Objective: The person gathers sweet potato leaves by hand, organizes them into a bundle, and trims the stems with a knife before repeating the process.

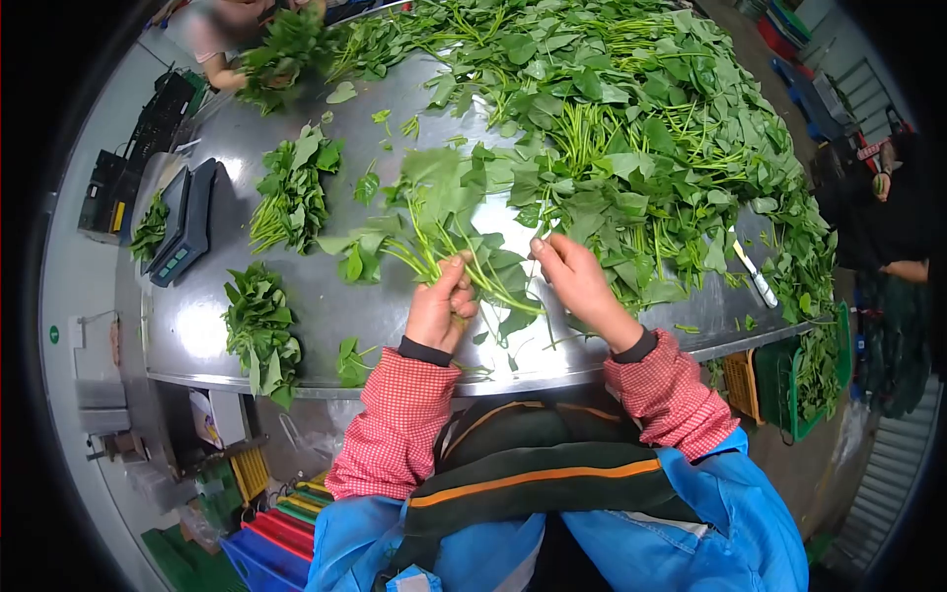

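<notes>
My left hand [443, 305] is closed around a loose bunch of leafy greens [426, 232], long green stems with broad leaves like sweet potato leaves. The leaves fan out above the fist and some stems stick out to the right. Just right of the bunch, my right hand [582, 283] has thumb and forefinger pinched together at what looks like a thin leafy stem [544, 212]. Beyond it spreads a large heap of the same greens [602, 128]. Two gathered bunches lie at the left, one farther back [294, 192] and one near the front edge [261, 331].
Greens rest on a digital scale [183, 222] at the left of the metal table [345, 237]. A white-handled knife [756, 276] lies at the right edge. Across the table a person [222, 44] handles greens; another person [883, 197] stands at right. Crates [797, 390] stand below.
</notes>
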Tool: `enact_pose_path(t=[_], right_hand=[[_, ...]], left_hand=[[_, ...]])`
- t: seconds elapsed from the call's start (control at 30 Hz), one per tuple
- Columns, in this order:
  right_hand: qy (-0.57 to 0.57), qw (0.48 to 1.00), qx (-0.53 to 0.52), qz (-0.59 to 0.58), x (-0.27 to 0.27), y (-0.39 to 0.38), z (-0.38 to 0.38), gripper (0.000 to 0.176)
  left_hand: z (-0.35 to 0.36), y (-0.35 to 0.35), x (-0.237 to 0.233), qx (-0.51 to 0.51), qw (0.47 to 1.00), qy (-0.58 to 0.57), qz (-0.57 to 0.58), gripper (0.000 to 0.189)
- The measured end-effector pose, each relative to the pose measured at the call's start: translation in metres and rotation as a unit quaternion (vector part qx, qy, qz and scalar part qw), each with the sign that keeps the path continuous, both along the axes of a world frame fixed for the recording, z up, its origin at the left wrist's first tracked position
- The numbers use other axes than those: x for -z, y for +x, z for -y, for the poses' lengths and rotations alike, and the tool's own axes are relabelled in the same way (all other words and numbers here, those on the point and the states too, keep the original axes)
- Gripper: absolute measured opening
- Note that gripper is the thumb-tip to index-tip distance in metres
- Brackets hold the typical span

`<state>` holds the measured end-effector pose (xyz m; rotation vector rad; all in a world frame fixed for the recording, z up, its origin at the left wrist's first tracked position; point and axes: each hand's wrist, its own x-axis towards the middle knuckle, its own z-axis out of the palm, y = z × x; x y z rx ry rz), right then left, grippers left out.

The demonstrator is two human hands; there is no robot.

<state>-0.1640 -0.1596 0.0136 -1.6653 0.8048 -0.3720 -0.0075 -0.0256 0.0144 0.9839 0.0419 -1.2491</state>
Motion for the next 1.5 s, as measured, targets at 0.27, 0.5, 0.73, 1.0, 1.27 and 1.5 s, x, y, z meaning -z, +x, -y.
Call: enact_pose_path(t=[0.27,0.5,0.73,1.0,1.27,1.5], right_hand=[[0.207,0.977,0.011,0.044,0.006,0.001,-0.021,0.023],[0.055,0.996,-0.001,0.070,0.014,0.005,-0.048,0.016],[-0.245,0.963,-0.032,0.112,-0.004,-0.005,-0.068,0.015],[-0.313,0.909,-0.235,-0.146,0.016,-0.063,-0.054,0.020],[-0.463,0.855,0.038,-0.230,0.060,-0.076,0.005,0.019],[-0.389,0.894,0.072,-0.211,0.032,-0.060,0.017,0.006]], left_hand=[[-0.012,0.000,0.008,-0.023,0.998,0.048,0.042,0.030],[-0.021,-0.043,0.018,0.009,0.998,0.056,0.021,0.024],[-0.018,-0.033,0.040,-0.041,0.998,0.043,-0.006,0.016],[-0.043,0.042,0.014,0.174,0.597,0.268,0.736,0.050],[-0.031,0.054,-0.042,-0.014,0.603,0.216,0.768,0.028],[-0.041,0.042,0.028,0.049,0.984,0.039,-0.168,0.023]])
